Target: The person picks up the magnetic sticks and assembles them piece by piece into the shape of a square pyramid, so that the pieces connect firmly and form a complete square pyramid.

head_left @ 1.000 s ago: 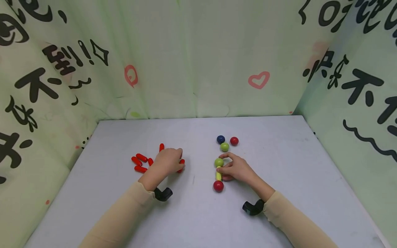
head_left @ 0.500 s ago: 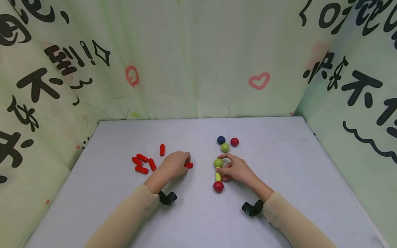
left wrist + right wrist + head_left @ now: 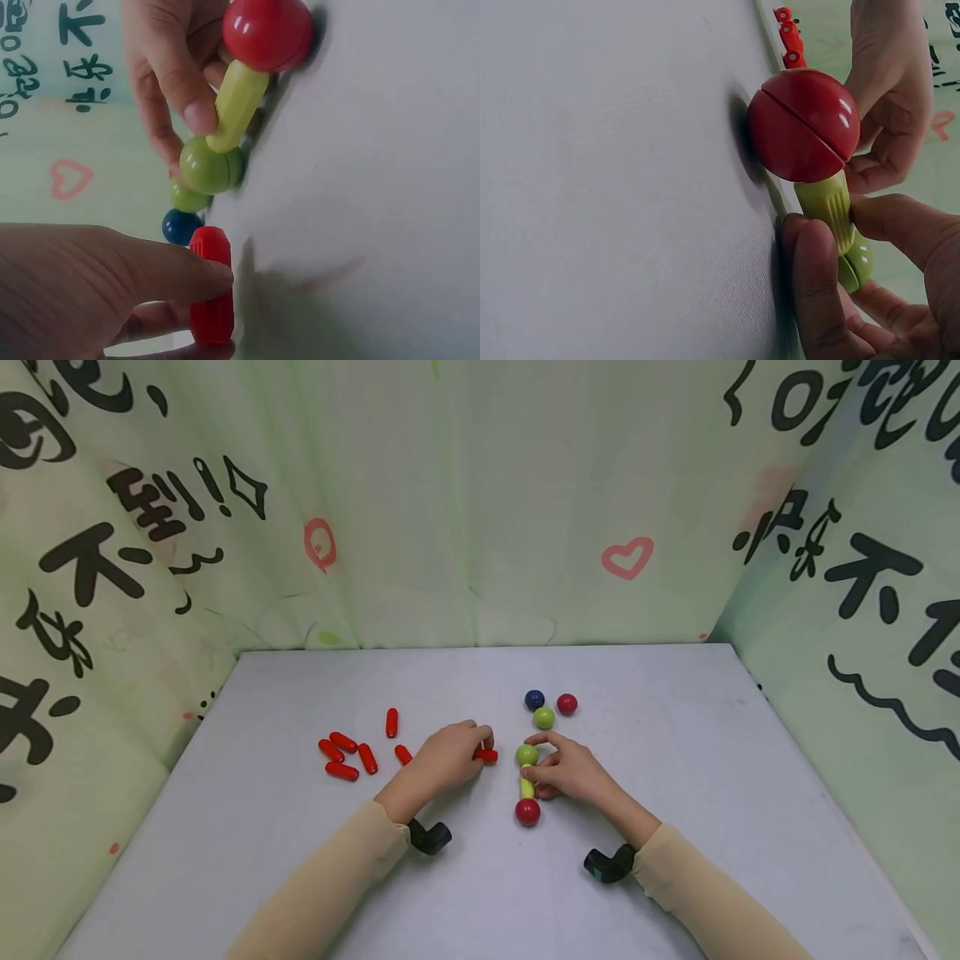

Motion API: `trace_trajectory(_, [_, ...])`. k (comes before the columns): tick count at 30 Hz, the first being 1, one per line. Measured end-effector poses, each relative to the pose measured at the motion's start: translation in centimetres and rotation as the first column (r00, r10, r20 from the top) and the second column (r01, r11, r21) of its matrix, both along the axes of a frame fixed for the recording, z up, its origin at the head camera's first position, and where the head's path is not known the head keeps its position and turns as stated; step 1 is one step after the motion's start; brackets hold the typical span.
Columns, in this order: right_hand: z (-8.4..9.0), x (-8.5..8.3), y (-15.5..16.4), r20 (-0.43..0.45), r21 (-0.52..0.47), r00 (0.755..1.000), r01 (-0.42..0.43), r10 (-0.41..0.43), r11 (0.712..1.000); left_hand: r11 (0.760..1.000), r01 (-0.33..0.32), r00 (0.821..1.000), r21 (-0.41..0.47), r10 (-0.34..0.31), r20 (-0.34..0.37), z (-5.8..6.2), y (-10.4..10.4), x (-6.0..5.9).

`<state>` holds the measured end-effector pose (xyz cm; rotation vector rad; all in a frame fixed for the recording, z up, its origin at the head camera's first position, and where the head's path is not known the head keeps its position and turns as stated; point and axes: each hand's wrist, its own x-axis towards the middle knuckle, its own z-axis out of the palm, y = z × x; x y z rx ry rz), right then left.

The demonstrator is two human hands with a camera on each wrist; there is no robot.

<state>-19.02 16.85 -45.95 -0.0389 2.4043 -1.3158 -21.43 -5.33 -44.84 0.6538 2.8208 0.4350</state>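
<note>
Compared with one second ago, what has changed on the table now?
The left hand moved rightward with a red rod, toward the green ball at the end of the yellow rod, uncovering another red rod. No release shows. The right hand stayed on the yellow rod; the blue ball stayed put.

We look across a pale, faintly lavender tabletop (image 3: 645, 743), its far edge running straight from side to side. Behind it hangs a light green cloth backdrop (image 3: 480, 510) with soft vertical folds. On the cloth we find a pinkish-red heart outline (image 3: 628, 575) right of centre, a red looped mark (image 3: 319, 553) left of centre and, low down, a small green spot (image 3: 327, 637). Large black characters (image 3: 92, 564) slant along the left side; black lettering (image 3: 873, 564) and a wavy line (image 3: 888, 697) decorate the right.
</note>
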Motion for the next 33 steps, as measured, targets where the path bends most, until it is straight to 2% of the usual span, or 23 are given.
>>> trace_trajectory(8, [-0.1, -0.1, 0.1, -0.007, 0.002, 1.000, -0.011, 0.011, 1.000, 0.998, 0.065, 0.996, -0.004, -0.066, -0.053, 0.1, 1.1, -0.4])
trace_trajectory(19, [0.0, 0.0, 0.1, -0.005, -0.003, 1.000, -0.019, 0.019, 1.000, 0.996, 0.092, 0.993, -0.014, -0.092, -0.078, 0.0, 1.9, -0.3])
trace_trajectory(23, [0.0, 0.0, 0.1, -0.008, -0.004, 1.000, -0.022, 0.022, 1.000, 0.996, 0.090, 0.994, -0.004, -0.091, -0.059, 0.4, 1.8, -0.3])
trace_trajectory(27, [0.0, 0.0, 0.1, -0.004, -0.004, 1.000, -0.017, 0.017, 1.000, 0.995, 0.103, 0.995, 0.002, -0.103, -0.011, 1.0, 1.6, -0.4])
trace_trajectory(33, [0.0, 0.1, 0.0, 0.010, 0.016, 1.000, 0.003, -0.003, 1.000, 0.992, 0.121, 0.992, -0.046, -0.120, 0.030, 1.9, 1.7, -1.0])
